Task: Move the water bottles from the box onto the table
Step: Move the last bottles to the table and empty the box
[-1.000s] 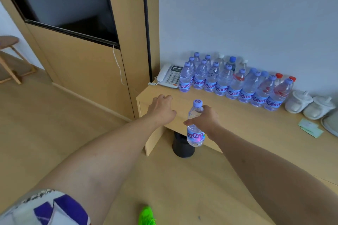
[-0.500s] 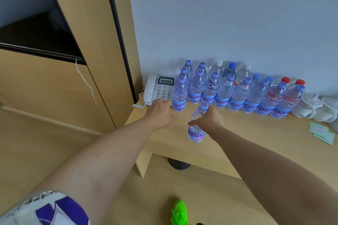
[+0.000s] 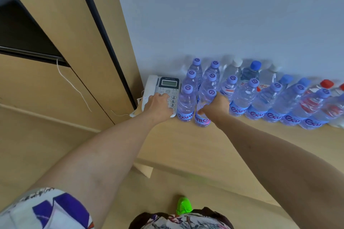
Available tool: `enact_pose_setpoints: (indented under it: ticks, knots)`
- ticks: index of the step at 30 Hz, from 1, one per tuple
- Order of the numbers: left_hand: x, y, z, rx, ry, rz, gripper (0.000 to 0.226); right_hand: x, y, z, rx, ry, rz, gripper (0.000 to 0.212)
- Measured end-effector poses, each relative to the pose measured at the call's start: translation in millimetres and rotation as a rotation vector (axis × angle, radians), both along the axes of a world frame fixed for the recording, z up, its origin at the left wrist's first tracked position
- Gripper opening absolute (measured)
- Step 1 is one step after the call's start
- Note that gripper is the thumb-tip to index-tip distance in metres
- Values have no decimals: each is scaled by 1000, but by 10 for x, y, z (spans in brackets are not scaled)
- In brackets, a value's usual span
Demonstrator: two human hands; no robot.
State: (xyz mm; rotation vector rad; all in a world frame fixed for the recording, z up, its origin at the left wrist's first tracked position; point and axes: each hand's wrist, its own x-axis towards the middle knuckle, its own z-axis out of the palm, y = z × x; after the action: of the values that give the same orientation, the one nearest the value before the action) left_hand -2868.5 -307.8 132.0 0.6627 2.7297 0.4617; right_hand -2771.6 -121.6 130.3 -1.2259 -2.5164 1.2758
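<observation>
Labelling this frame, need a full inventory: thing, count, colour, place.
held bottle: one, clear with purple cap, front of the rows, in the right hand's grip
other bottles: many, exact count unclear; purple, blue, white and red caps; rows along the wall
telephone: one, white and grey, left of the bottles
table: one, light wood
shoe: one, green, on the floor
left hand: on the telephone keypad
right hand: closed around the held bottle

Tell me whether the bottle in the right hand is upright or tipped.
Upright, or nearly: the bottle has its cap on top and its base at the table, gripped by the right hand.
</observation>
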Motion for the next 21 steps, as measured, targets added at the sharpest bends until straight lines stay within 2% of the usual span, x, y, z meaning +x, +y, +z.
enact_pose_setpoints:
  ticks: [3,6,9,12,21]
  knots:
    - [-116,74,-56,-20,-8,-32,55,-36,40,8,48,-18,30,84]
    - [-187,165,-59,-11,-4,-57,54,-7,94,58,71,-139,62,90]
    - [-198,198,-54,20,-20,-86,55,6,86,97,47,-216,50,80]
    - [-209,165,-92,15,-25,-134,50,-12,55,88,18,-156,4,68]
    - [-243,49,-136,-10,-24,-132,51,56,23,-5,-107,-7,-90,72]
